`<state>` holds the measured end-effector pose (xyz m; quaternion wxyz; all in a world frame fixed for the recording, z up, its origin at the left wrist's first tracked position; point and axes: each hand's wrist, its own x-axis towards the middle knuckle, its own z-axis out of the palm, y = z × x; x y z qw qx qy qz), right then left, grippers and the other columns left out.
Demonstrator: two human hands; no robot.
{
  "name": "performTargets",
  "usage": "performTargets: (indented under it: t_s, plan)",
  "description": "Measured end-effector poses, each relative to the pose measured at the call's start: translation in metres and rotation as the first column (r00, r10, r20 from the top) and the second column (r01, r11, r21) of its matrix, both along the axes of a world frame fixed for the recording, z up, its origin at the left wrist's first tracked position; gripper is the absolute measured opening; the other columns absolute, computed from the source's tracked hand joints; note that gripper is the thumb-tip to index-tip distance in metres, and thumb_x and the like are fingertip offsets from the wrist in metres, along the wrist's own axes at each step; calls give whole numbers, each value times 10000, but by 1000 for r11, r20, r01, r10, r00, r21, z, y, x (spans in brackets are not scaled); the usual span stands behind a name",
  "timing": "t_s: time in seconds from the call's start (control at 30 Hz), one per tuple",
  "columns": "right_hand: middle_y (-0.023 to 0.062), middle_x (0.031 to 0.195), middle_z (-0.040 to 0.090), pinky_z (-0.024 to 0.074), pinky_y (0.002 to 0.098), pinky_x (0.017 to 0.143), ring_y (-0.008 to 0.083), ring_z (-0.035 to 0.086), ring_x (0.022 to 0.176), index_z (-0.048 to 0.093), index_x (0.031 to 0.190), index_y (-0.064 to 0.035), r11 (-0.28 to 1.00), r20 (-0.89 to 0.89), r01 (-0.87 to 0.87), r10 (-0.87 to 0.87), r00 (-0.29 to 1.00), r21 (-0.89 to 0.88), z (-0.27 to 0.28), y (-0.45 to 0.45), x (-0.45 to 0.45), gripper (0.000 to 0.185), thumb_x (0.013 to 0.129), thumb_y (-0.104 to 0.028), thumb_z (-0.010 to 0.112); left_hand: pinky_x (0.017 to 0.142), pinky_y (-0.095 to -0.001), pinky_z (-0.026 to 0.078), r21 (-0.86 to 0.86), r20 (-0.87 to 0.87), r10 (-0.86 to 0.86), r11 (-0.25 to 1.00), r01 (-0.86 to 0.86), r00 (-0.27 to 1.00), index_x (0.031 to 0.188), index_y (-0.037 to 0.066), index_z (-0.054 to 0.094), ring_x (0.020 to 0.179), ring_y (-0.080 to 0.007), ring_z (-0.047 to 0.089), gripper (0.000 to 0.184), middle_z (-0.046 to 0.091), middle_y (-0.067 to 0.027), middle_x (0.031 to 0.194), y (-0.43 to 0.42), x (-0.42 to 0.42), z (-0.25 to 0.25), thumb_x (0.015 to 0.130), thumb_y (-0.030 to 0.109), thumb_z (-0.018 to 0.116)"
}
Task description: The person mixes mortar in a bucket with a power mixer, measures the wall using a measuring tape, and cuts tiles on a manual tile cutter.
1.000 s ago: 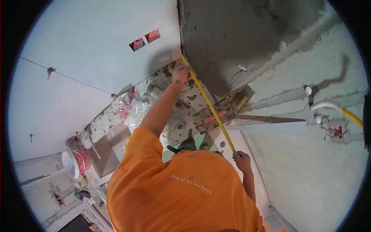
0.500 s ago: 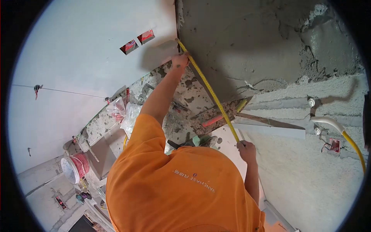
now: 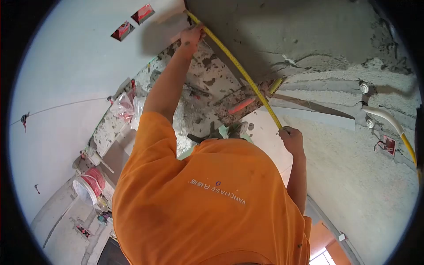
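Observation:
A yellow tape measure is pulled out in a slanting line between my two hands. My left hand is closed on the blade near its far end, at the corner where the white wall panel meets the grey plastered wall. Lower down on the right, my right hand is closed around the other end; its fingers largely hide the case. Below the blade lies a mortar-spotted board with a red-handled tool near its right end.
Two cut-outs with red boxes open in the white panel. A string line crosses it. Clear plastic bags and a bucket are at left. At right, a white-and-yellow pipe sticks out beside a socket box.
The view has shifted, so the corner, board and my left hand appear higher and further left. My right hand appears higher and slightly right. Both hands keep their hold on the tape measure.

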<state>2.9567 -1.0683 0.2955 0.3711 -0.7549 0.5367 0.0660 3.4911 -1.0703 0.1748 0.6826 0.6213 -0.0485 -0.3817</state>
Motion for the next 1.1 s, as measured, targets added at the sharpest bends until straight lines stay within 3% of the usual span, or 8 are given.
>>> performTargets:
  t_s: [0.23,0.3,0.37,0.47,0.57,0.7,0.87,1.1]
  plan:
    - [81,662,650,474,319,595,164,608,614,706,818,-1,997,23,34,-36,999,66,6,-2,9,284,861,-260,595,528,-383,414,-201,23,97,975,-91,995,863,16,656,593,-187,566,277,661,-111,764,22,-23,-12,964,273,637]
    - [64,627,623,453,303,570,137,569,580,693,784,8,996,44,59,-62,997,73,9,-1,9,287,861,-248,586,528,-391,410,86,32,-68,994,65,997,896,35,645,573,-179,554,227,666,-95,760,39,-30,-39,955,255,642]
    - [56,623,615,442,298,560,125,558,579,692,781,5,996,37,53,-55,998,66,8,-3,10,276,858,-239,589,519,-387,399,135,286,-283,958,254,915,821,59,640,550,-170,541,230,646,-61,703,66,-45,-84,940,256,641]
    - [48,618,607,433,296,551,117,547,577,690,778,2,997,33,44,-46,998,61,6,-3,12,267,855,-234,590,524,-368,389,210,553,-315,949,236,771,729,78,610,509,-172,502,294,589,-31,625,103,-79,-144,955,266,613]
    - [41,613,599,424,298,544,113,537,574,686,774,0,998,26,52,-53,998,48,6,-3,10,261,853,-230,591,563,-361,420,382,-103,-239,886,261,965,686,65,577,548,-159,501,313,601,-47,661,140,-129,-58,956,215,627]
    - [39,606,588,418,300,541,112,526,571,688,777,0,994,46,88,-91,995,61,1,-4,5,259,854,-227,590,580,-359,452,277,-44,-271,921,273,961,740,43,609,585,-152,528,304,617,-62,684,178,-167,-91,950,262,620]
    - [71,644,633,466,325,595,158,589,607,710,803,-10,997,-34,37,-34,999,74,-2,-9,-1,285,859,-268,604,593,-358,476,313,177,-574,803,507,799,785,26,639,600,-163,567,362,631,-81,697,196,-207,-146,935,356,618]
    - [61,608,592,436,318,564,142,542,578,688,793,-3,999,-25,40,-39,999,28,13,-10,8,282,860,-260,595,635,-373,508,377,250,-805,593,712,538,898,42,686,645,-215,650,328,680,-86,737,187,-236,-84,916,367,646]
